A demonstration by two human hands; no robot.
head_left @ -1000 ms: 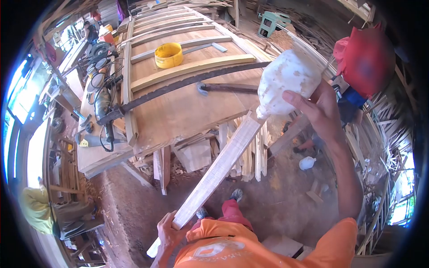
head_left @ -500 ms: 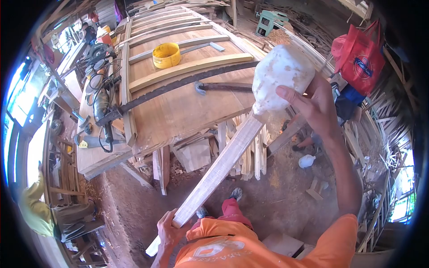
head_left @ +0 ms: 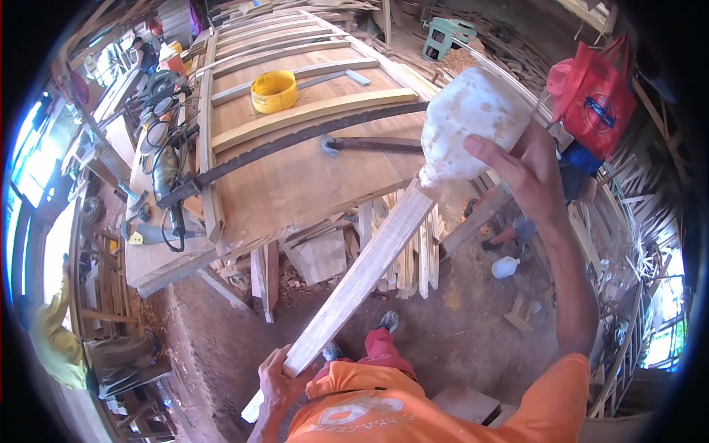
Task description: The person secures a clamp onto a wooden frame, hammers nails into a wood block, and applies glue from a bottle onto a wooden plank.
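My left hand (head_left: 282, 382) is closed around the lower part of a long, pale wooden strip (head_left: 362, 277), which slants up and away from my body. In my right hand (head_left: 528, 173) is a white plastic bottle (head_left: 473, 118) with worn, stained patches. It is tipped over, its narrow neck pointing down at the strip's far end; whether the mouth touches the wood I cannot tell. My right thumb lies along the bottle's near side, and the other fingers are hidden behind it.
A slatted wooden panel (head_left: 295, 199) on the bench bears a clamp bar (head_left: 310, 139), a hammer (head_left: 377, 145) and a yellow tub (head_left: 273, 91). Power tools (head_left: 168, 177) lie left. Another white bottle (head_left: 506, 266) and wood scraps are on the floor. People are at both sides.
The white bottle and my right hand have shifted slightly to the right, and the bottle's base is a little higher. My left hand and the wooden strip have barely moved.
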